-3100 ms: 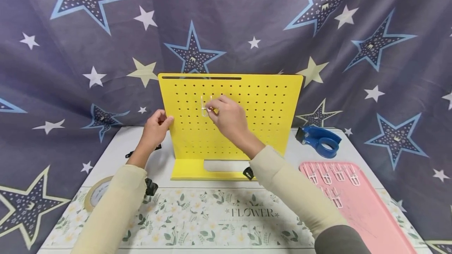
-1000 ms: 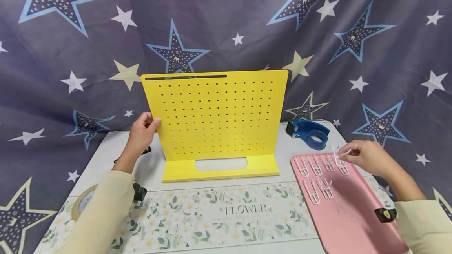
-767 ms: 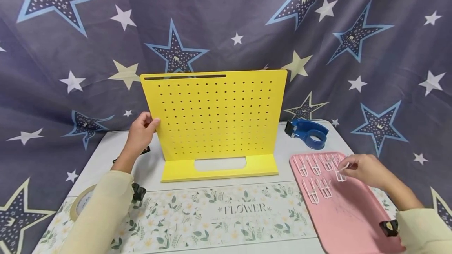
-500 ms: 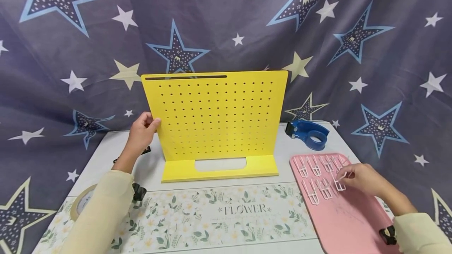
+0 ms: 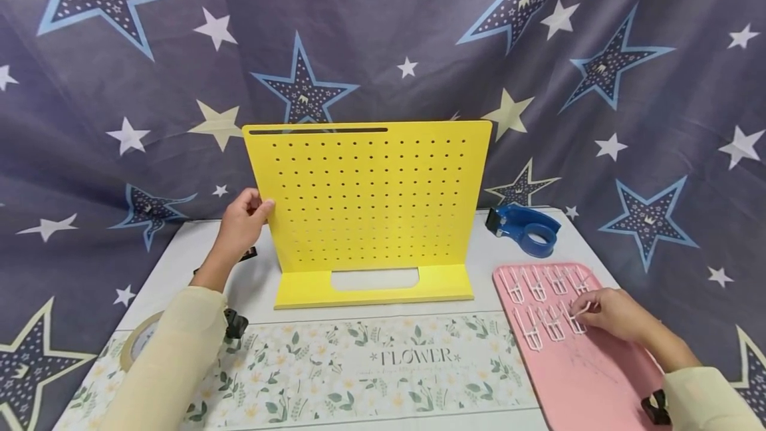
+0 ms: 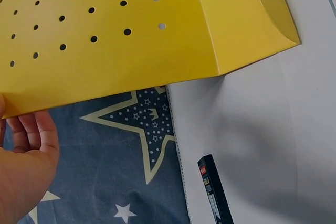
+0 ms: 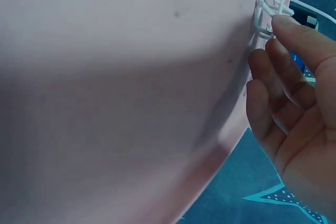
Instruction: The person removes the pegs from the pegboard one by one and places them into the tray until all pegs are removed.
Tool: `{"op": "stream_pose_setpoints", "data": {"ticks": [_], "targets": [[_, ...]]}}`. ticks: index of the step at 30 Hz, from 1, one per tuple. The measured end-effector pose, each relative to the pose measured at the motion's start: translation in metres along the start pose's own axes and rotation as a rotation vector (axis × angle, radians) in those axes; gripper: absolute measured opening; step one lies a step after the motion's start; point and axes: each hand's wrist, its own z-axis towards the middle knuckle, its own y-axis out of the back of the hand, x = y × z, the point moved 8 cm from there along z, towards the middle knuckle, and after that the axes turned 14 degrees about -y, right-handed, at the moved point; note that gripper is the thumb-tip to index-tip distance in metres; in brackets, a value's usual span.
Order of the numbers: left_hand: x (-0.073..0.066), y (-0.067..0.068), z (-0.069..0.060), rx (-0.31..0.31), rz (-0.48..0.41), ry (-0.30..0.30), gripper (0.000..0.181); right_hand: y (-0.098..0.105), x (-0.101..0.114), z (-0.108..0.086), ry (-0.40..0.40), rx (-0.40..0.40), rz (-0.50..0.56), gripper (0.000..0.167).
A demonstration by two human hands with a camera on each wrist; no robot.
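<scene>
My left hand (image 5: 241, 226) grips the left edge of an upright yellow pegboard (image 5: 365, 198), thumb on the front face and fingers curled behind it. In the left wrist view the thumb is mostly cut off. At the right, my right hand (image 5: 616, 314) pinches a white wire pegboard hook (image 5: 577, 326) at the right end of the lower row on a pink tray (image 5: 589, 388). The right wrist view has the thumb against the hook (image 7: 257, 17), the other fingers loosely bent. Several similar white hooks (image 5: 537, 291) lie in two rows on the tray.
A blue tape dispenser (image 5: 525, 228) stands behind the tray. A tape roll (image 5: 139, 341) lies partly under the left sleeve. A small black box (image 6: 214, 190) lies left of the board. A floral runner (image 5: 383, 371) crosses the table's front; a star-patterned curtain (image 5: 383, 18) hangs behind.
My right hand has moved from the pegboard to the tray with the hook, then lowered it toward the near row. No hook is on the board now. The left hand keeps its grip.
</scene>
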Motion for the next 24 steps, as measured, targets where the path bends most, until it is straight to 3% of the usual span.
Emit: {"op": "stream_pose_setpoints", "data": {"ticks": [16, 24], "targets": [[-0.0009, 0.0006, -0.0013, -0.020, 0.006, 0.000, 0.035, 0.0052, 0.0036, -0.0016, 0.034, -0.028, -0.035, 0.018], [-0.0040, 0.0028, -0.0047, -0.001, -0.037, 0.023, 0.043, 0.0070, 0.0061, -0.0025, 0.051, -0.022, -0.051, 0.017]]}}
